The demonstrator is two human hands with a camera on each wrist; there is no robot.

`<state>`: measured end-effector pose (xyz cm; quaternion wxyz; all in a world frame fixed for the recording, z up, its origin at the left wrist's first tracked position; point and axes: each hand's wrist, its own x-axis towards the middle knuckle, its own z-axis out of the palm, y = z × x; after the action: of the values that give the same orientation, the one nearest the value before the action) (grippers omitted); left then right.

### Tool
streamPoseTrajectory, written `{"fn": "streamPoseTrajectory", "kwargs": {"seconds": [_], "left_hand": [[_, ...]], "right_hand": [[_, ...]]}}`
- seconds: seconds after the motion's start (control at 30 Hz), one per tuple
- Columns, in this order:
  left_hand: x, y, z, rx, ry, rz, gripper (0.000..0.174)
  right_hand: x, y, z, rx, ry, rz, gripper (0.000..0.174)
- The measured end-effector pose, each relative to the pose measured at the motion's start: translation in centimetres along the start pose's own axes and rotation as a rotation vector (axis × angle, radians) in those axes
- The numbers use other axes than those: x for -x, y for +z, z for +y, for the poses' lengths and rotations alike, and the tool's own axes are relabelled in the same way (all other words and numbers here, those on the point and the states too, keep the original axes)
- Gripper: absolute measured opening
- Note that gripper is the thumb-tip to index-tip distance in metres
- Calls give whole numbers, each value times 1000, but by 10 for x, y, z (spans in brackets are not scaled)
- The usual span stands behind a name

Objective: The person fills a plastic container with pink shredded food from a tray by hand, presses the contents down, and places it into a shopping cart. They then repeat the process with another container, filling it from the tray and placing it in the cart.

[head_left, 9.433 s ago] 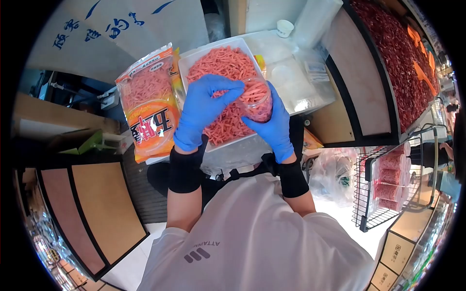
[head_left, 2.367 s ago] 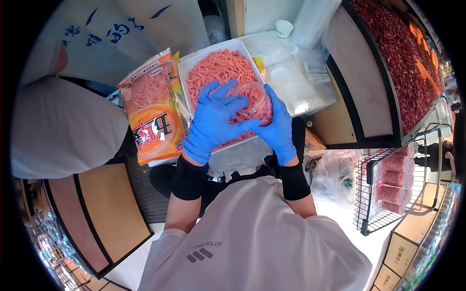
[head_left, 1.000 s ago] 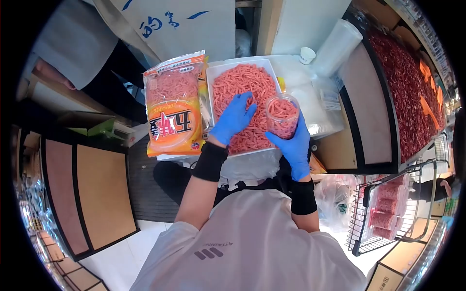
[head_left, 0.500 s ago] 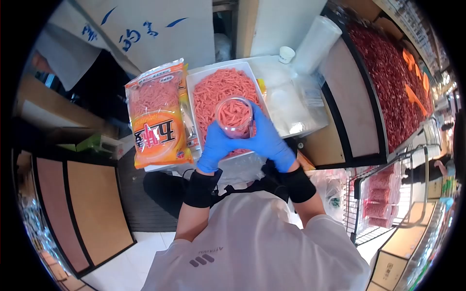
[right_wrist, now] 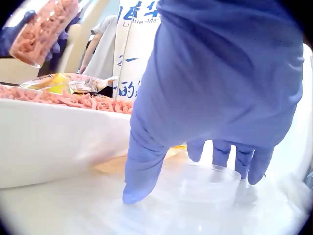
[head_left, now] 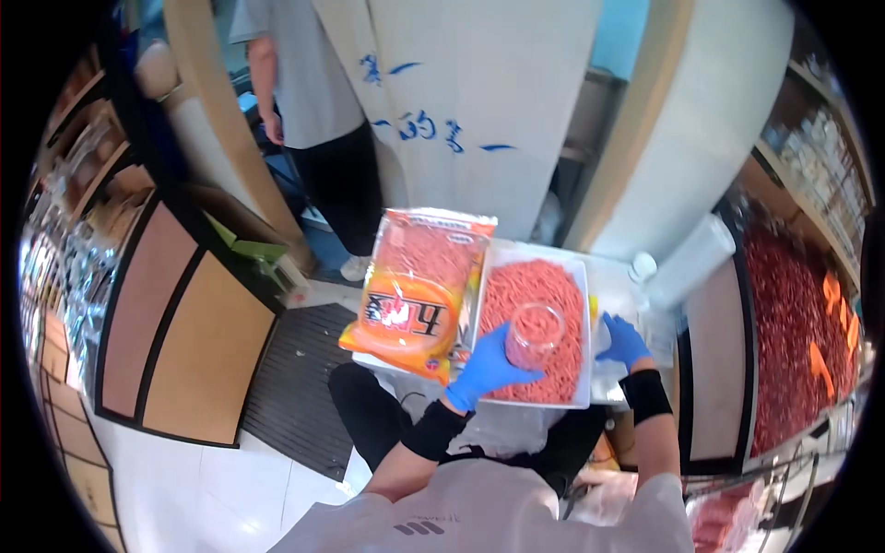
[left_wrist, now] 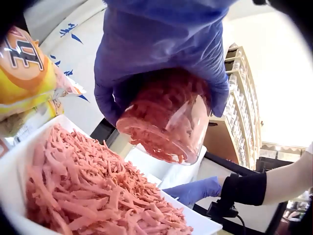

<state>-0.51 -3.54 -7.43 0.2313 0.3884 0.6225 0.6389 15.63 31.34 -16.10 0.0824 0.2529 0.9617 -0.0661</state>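
Observation:
My left hand (head_left: 489, 370) grips a clear plastic jar (head_left: 533, 343) filled with pink shredded strips, up over the tray. Seen in the left wrist view, the jar (left_wrist: 168, 120) is wrapped by thumb and fingers, its base angled toward the camera. The white tray (right_wrist: 58, 142) is heaped with the same strips (left_wrist: 93, 183). To the tray's right, my right hand (head_left: 624, 341) reaches down with fingers spread and fairly straight. Below that hand, in the right wrist view, a clear round plastic piece (right_wrist: 208, 183) sits on the white surface, fingertips right around it. Both hands wear blue gloves.
An orange-and-yellow bag (head_left: 415, 295) of pink strips lies left of the tray. Behind the right hand are a small white cup (head_left: 643, 266) and a clear plastic roll (head_left: 691, 263). Another person (head_left: 313, 101) stands at the back left. A bin of dark red pieces (head_left: 784, 350) stands right.
Earlier the left hand worked strips at the jar in the right hand. Then both hands held it; now the left alone holds it, and the right has moved right of the tray. The head view shifted.

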Motion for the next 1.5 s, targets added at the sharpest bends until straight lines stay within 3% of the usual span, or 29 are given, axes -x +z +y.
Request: {"fn": "streamPoseTrajectory", "kwargs": {"seconds": [0.07, 0.1, 0.2, 0.3, 0.33, 0.4, 0.43, 0.5, 0.6, 0.77, 0.83, 0.9, 1.0, 1.1, 1.2, 1.37, 1.43, 1.5], "left_hand": [[3, 1, -5, -14, -19, -15, 81], [3, 1, -9, -29, -27, -11, 80], [4, 2, -13, -47, -56, -13, 79], [4, 6, -19, -55, 1, -31, 79], [7, 11, -23, -47, -39, -62, 81], [-6, 10, -17, -72, -46, -103, 82], [-5, 14, -11, -32, -68, -126, 83], [-6, 20, 3, -72, -135, -164, 83], [-7, 31, 8, -6, -75, -191, 82], [-4, 27, 11, -31, -28, -219, 81], [0, 19, 14, -121, 41, -188, 81], [0, 16, 20, -99, 43, -211, 83], [-1, 17, 14, -160, 32, -191, 86], [1, 18, 28, -200, 8, -258, 85], [2, 21, 25, -282, 71, -189, 77], [3, 20, 27, -324, 55, -182, 78], [2, 19, 24, -344, 90, -176, 77], [1, 19, 24, -367, 126, -178, 76]], "right_hand": [[-1, -14, -9, -25, 30, -50, 109], [-5, 0, -1, 21, 3, 42, 101], [1, -7, -9, 56, 38, 2, 100], [20, -28, -15, -1, 31, 210, 93], [33, -55, -33, -102, 60, 205, 86], [63, -107, -74, -732, -117, 329, 81], [74, -120, -95, -740, -118, 342, 81], [87, -132, -135, -1276, -344, 612, 76], [96, -119, -182, -1411, -475, 655, 73], [91, -91, -182, -1295, -544, 591, 68], [108, -118, -182, -1004, -519, 556, 71], [120, -156, -186, -919, -492, 326, 78], [120, -174, -177, -661, -604, 241, 83], [114, -189, -171, -419, -647, 97, 87], [111, -203, -166, -283, -631, -14, 87], [104, -204, -167, -374, -751, 45, 79], [111, -214, -178, -381, -614, -97, 73], [110, -214, -177, -321, -597, -97, 72]]}}
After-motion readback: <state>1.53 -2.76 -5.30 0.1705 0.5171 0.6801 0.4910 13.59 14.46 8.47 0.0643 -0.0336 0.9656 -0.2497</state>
